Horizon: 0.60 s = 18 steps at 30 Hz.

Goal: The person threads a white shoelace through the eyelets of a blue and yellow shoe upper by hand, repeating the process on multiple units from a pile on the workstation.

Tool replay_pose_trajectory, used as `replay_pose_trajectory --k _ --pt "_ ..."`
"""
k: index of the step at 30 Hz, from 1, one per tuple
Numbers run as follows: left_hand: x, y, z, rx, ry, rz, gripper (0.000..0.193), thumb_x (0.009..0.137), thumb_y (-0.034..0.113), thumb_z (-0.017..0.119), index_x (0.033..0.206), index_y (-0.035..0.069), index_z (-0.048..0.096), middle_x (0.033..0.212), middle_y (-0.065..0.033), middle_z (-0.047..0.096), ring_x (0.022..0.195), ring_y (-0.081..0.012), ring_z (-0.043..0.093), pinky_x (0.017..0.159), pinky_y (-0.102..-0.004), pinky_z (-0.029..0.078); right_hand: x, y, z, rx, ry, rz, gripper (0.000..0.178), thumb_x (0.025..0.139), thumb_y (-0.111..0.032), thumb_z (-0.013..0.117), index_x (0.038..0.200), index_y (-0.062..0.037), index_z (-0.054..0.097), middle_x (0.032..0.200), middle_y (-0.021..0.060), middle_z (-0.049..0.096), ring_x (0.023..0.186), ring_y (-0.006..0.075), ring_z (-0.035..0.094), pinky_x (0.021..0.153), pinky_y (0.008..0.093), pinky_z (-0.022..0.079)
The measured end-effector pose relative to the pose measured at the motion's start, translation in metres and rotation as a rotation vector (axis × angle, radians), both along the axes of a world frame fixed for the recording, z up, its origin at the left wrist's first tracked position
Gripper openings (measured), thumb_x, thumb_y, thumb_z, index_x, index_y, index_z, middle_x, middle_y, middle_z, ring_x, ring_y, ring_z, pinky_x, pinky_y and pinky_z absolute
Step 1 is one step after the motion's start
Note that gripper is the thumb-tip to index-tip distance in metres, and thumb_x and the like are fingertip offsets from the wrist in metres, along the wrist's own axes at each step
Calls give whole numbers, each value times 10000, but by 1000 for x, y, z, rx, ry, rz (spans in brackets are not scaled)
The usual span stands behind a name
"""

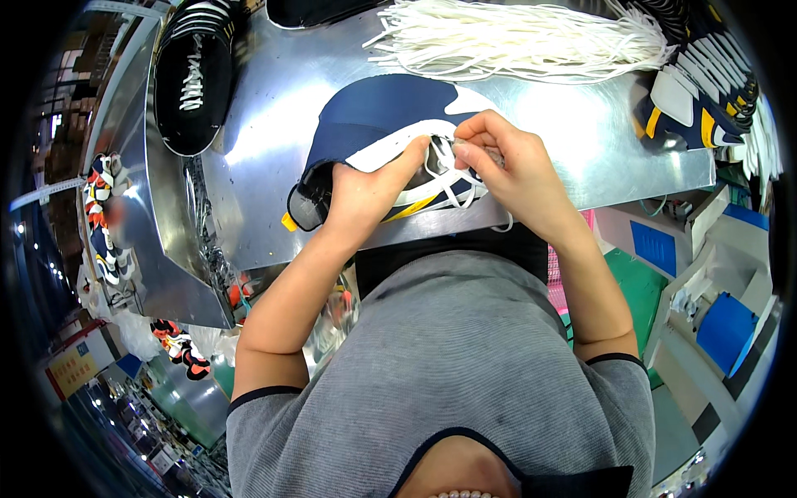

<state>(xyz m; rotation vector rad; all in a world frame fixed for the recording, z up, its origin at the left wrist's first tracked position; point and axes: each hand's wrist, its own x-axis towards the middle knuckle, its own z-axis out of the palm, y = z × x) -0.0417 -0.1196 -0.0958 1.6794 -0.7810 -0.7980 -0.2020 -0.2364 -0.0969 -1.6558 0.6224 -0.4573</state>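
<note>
A navy shoe upper (374, 108) with white and yellow parts lies on its side on the metal table, its dark collar opening toward the left. My left hand (365, 192) grips it, thumb along the white eyelet strip and fingers hidden inside or beneath. White shoelace (452, 184) hangs in loose loops over the front of the upper. Beside the eyelets, my right hand (521, 173) pinches the lace between thumb and forefinger; the exact bit between the fingertips is hard to make out.
A bundle of white laces (515, 41) lies along the far side of the metal table (257, 199). Stacked navy, white and yellow uppers (693, 108) stand at the far right. A black upper with white lacing (193, 91) sits at the far left, beside a metal trough (166, 216).
</note>
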Motion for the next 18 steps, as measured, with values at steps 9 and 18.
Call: replay_pose_trajectory --k 9,18 --pt "-7 3 9 -71 -8 -217 176 952 77 630 1100 -7 674 910 -37 721 859 -119 675 801 -277 533 22 -14 13 -401 245 117 302 912 -114 642 1136 50 526 830 214 691 759 334 688 696 387 526" --pt "28 3 24 359 328 -252 245 958 257 628 945 29 716 718 19 612 662 -75 541 643 -236 427 -1 -42 44 -355 374 48 265 946 -135 609 1171 3 585 748 135 630 724 201 637 681 316 487"
